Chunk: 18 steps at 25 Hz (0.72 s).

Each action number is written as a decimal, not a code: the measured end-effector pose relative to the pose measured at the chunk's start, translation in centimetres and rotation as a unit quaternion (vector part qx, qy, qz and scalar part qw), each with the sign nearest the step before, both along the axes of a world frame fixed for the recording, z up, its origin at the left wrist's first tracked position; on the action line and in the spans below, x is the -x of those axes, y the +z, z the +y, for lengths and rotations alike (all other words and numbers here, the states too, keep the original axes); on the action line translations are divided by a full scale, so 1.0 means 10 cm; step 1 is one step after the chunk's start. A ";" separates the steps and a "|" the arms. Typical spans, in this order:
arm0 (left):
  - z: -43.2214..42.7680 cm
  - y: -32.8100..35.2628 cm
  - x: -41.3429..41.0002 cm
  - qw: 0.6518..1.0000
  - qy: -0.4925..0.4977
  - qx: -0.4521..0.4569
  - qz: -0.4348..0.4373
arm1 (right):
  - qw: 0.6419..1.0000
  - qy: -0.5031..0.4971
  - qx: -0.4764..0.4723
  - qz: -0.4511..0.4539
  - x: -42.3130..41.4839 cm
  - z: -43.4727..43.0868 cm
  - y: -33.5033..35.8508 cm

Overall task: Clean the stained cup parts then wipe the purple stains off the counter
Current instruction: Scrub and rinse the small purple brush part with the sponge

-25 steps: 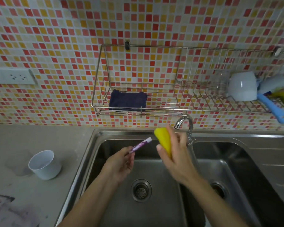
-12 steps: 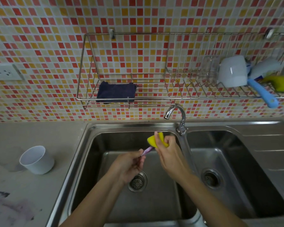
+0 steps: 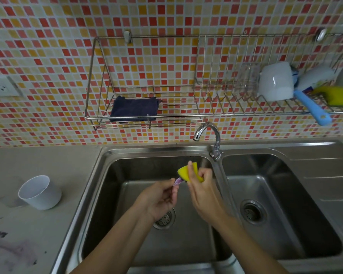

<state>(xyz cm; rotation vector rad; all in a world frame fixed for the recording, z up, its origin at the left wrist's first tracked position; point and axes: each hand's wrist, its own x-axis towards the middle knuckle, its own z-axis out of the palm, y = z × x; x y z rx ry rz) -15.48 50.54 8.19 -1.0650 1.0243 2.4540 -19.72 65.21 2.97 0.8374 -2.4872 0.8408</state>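
While the double sink [image 3: 281, 153] lies below, the right hand [image 3: 203, 191] folds a yellow sponge [image 3: 184, 174] around the purple-stained straw [image 3: 178, 181], pinched by the left hand [image 3: 158, 200]. Squeezing hard could bend that thin straw; wet fingers might drop it toward the drain [image 3: 164, 219].

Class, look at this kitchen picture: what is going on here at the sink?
A person stands over the left basin of a steel sink. The left hand holds a small purple-stained straw-like cup part; the right hand presses a folded yellow sponge around its end. A white cup waits on the counter, and purple stains there are not yet wiped.
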 end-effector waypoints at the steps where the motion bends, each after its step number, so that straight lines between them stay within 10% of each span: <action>1: 0.02 0.01 0.00 1.000 -0.006 -0.014 -0.004 | 1.000 -0.017 0.006 -0.006 0.01 0.01 0.01; 18: 0.10 -0.02 0.02 0.997 -0.013 0.067 0.026 | 0.999 -0.016 -0.007 -0.032 0.05 0.07 -0.02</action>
